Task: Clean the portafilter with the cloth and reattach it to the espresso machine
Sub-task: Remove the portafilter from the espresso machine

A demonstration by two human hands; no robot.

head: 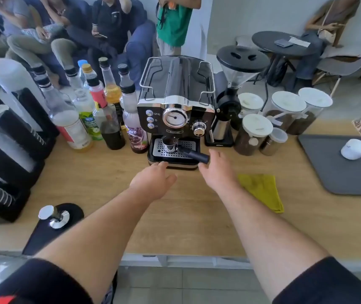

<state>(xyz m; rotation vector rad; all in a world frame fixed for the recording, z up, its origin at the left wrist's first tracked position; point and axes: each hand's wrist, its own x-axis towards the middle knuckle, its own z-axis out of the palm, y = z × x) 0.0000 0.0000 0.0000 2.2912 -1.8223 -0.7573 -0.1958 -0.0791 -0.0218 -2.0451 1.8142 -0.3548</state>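
The black and chrome espresso machine (pixel 176 99) stands at the back middle of the wooden counter. The portafilter (pixel 183 148) lies on its drip tray (pixel 156 155), basket up with dark grounds inside, black handle pointing front right. My right hand (pixel 218 170) is open just in front of and beside the handle's tip, not holding it. My left hand (pixel 153 182) is open, palm down, fingertips at the drip tray's front edge. A yellow-green cloth (pixel 262 190) lies flat on the counter to the right of my right forearm.
Syrup bottles (pixel 100 110) crowd the left of the machine. A grinder (pixel 233 91) and lidded jars (pixel 254 134) stand on its right. A grey mat (pixel 341 170) holds an upturned white cup (pixel 356 149). A tamper (pixel 54 216) sits on a black mat front left. People sit behind.
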